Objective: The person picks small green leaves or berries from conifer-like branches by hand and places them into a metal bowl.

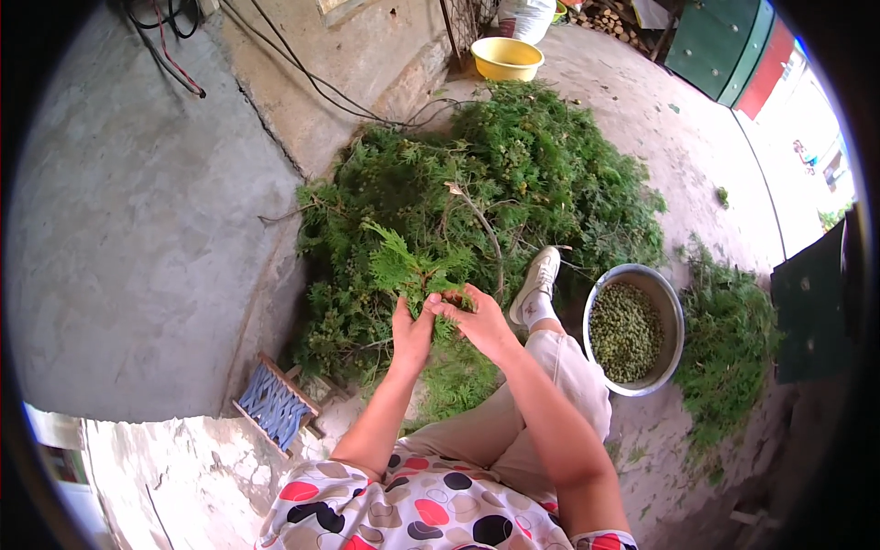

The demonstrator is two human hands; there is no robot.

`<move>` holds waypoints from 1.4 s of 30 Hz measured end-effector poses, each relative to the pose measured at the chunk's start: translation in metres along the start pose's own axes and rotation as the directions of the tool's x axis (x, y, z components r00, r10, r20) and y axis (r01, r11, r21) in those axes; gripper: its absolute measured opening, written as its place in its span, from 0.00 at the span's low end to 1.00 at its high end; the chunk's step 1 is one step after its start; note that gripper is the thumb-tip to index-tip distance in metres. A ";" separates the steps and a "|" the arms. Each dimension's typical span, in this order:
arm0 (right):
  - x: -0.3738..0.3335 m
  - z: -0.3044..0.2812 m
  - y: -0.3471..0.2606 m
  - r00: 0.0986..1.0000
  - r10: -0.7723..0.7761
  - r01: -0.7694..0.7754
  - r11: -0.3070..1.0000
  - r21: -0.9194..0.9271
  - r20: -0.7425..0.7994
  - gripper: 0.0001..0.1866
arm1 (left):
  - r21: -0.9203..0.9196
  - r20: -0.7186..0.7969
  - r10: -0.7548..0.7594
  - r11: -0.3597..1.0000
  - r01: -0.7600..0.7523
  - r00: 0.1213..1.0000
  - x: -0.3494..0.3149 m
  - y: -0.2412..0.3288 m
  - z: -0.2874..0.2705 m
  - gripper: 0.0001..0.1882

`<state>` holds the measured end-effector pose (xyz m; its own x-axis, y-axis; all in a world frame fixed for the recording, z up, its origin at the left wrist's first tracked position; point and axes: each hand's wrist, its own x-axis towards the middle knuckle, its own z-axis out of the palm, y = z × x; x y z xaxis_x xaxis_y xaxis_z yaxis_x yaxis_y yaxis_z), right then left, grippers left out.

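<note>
A green sprig of scaly evergreen foliage [396, 260] stands up from between my hands, above a big heap of cut branches. My left hand [414, 332] grips its lower part with thumb and fingers closed. From the right, my right hand [478, 321] pinches at the same sprig, its fingertips meeting the left thumb. Whatever small piece lies between the right fingertips is hidden. Beyond my hands spreads the heap of evergreen branches [550, 174], with small pale green cones among the leaves. To the right, a metal basin [676, 316] holds many small green cones [625, 335].
My outstretched foot in a white shoe [541, 280] rests against the heap. More sprigs [729, 321] lie right of the basin. A low woven stool [275, 405] stands at left by the grey wall [137, 247]. A yellow tub [507, 60] and loose cables [321, 87] are at the back.
</note>
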<state>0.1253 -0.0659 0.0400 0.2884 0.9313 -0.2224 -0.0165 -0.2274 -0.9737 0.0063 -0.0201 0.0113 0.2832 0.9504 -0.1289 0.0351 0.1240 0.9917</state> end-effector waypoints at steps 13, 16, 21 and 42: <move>0.004 0.016 0.016 0.964 -0.236 0.200 0.947 -0.252 -0.121 0.13 | -0.173 -0.143 -0.117 0.981 0.092 0.983 -0.001 -0.003 0.009 0.41; 0.009 0.017 0.028 0.945 -0.287 0.241 0.936 -0.256 -0.157 0.11 | -0.154 -0.194 -0.108 0.985 0.078 0.975 0.003 -0.009 0.012 0.32; -0.008 0.019 -0.001 0.995 -0.100 0.101 0.992 0.072 -0.025 0.08 | -0.330 -0.226 -0.130 0.943 0.050 0.965 0.030 -0.040 -0.021 0.18; 0.007 -0.015 0.014 0.943 0.262 -0.313 0.904 0.289 0.204 0.19 | -0.009 0.234 -0.027 1.000 0.030 0.972 0.004 -0.003 -0.019 0.13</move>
<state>0.1416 -0.0665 0.0257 0.0723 0.8772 -0.4747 -0.3823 -0.4152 -0.8255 -0.0110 -0.0107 0.0076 0.4987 0.8535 -0.1513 0.0349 0.1547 0.9873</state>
